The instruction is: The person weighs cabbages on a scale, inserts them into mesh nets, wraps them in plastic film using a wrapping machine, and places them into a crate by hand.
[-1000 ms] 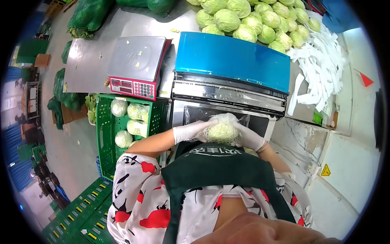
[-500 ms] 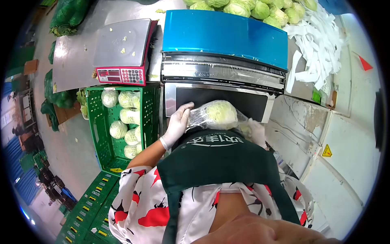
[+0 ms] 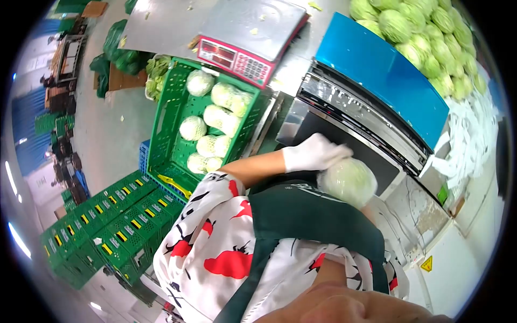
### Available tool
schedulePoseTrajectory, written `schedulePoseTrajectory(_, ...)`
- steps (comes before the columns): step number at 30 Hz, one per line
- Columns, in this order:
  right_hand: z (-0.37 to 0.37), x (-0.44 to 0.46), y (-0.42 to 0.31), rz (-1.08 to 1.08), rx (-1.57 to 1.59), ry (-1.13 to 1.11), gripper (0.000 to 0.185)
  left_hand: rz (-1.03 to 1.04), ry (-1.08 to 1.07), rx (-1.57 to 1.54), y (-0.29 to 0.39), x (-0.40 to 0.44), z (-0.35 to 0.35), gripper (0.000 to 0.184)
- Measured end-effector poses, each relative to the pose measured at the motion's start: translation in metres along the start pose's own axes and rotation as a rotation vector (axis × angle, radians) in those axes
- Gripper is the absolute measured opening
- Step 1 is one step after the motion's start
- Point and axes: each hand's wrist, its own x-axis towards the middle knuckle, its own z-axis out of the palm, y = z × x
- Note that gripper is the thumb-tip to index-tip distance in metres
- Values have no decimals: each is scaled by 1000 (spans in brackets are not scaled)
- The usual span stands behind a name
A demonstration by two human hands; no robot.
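Note:
A round, pale-green cabbage (image 3: 350, 182) in clear plastic film is held up before my apron, above the wrapping machine's dark plate (image 3: 323, 129). My left hand (image 3: 318, 153), in a white glove, is at the cabbage's upper left; its fingers are bent together on the film there. My right hand is mostly hidden behind and below the cabbage, which rests against it; only a bit of the wrist side shows at the lower right. The wrapping machine (image 3: 385, 81) has a blue cover and a film slot facing me.
To the left, a green crate (image 3: 161, 129) contains several cabbages in white netting. A red scale (image 3: 237, 60) stands beside the machine. Loose cabbages (image 3: 425, 37) and white strips (image 3: 474, 140) lie at the far right. Stacked green crates (image 3: 121, 220) are at the lower left.
My view has turned, so the crate and scale appear farther right. My left hand has come from stretching the film out sideways to the cabbage; the cabbage is now turned and rounder, its film gathered.

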Motion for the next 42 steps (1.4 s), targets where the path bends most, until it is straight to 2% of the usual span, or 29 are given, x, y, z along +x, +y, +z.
schedulePoseTrajectory(1, -11, 8, -16, 77, 152, -66, 34, -115, 252, -387, 1, 18, 5, 22)
schedulePoseTrajectory(3, -31, 21, -36, 204, 355, -155, 32, -563, 254, -815, 36, 57, -41, 24)
schedulePoseTrajectory(5, -37, 30, -35, 324, 467, -126, 29, -567, 316, -843, 37, 64, -47, 37)
schedulePoseTrajectory(6, -35, 34, -28, 395, 516, -48, 28, -550, 376, -799, 37, 61, -48, 45)
schedulePoseTrajectory(7, -28, 34, -22, 428, 552, 92, 34, -546, 319, -863, 36, 53, -54, 60)
schedulePoseTrajectory(8, -25, 37, -20, 371, 307, 286, 38, -407, 299, -935, 22, 39, -39, 63)
schedulePoseTrajectory(10, -13, 54, -41, 239, -183, 655, 45, -606, 174, -1543, 12, 7, -35, 48)
schedulePoseTrajectory(12, -19, 59, -37, 115, -439, 717, 52, -766, 6, -2148, -2, -24, -36, 44)
schedulePoseTrajectory(13, -17, 66, -41, 132, -327, 766, 55, -883, 148, -2219, -15, -43, -34, 45)
schedulePoseTrajectory(14, -22, 64, -26, 130, -269, 737, 50, -1003, 293, -2282, -32, -65, -31, 45)
schedulePoseTrajectory(15, -23, 66, -22, 153, -170, 705, 48, -741, 308, -1436, -51, -90, -32, 45)
schedulePoseTrajectory(17, -30, 67, -10, 220, -12, 620, 42, -469, 522, -1011, -84, -141, -46, 44)
schedulePoseTrajectory(19, -35, 70, -9, 285, 140, 586, 37, -454, 977, -1835, -113, -204, -79, 44)
schedulePoseTrajectory(20, -39, 68, -3, 311, 185, 579, 35, -393, 1032, -1784, -143, -250, -96, 45)
schedulePoseTrajectory(22, -45, 64, 5, 322, 207, 596, 32, -359, 1251, -1684, -155, -309, -134, 60)
schedulePoseTrajectory(23, -48, 59, 9, 312, 223, 609, 32, -708, 1553, -1490, -124, -283, -169, 66)
schedulePoseTrajectory(25, -55, 52, 10, 280, 172, 652, 30, -808, 1843, -1330, -118, -297, -181, 85)
schedulePoseTrajectory(26, -60, 48, 10, 287, 162, 688, 29, -853, 1859, -1343, -132, -308, -186, 84)
schedulePoseTrajectory(27, -66, 44, 9, 301, 147, 750, 28, -887, 1794, -1411, -147, -309, -189, 82)
schedulePoseTrajectory(29, -83, 31, 11, 309, 173, 871, 27, -932, 1528, -1426, -171, -279, -192, 79)
schedulePoseTrajectory(31, -114, 14, 15, 286, 50, 1039, 26, -1016, 1247, -964, -152, -182, -192, 66)
schedulePoseTrajectory(34, -184, -31, 42, 323, -308, 1311, 25, -866, 803, -692, -143, -29, -197, 58)
schedulePoseTrajectory(36, -237, -75, 87, 358, -435, 1450, 26, -761, 622, -570, -145, 67, -189, 59)
schedulePoseTrajectory(39, -315, -133, 170, 623, -645, 1490, 31, -594, 572, -503, -188, 192, -157, 75)
schedulePoseTrajectory(42, -374, -175, 263, 909, -784, 1372, 40, -539, 587, -338, -235, 304, -122, 102)
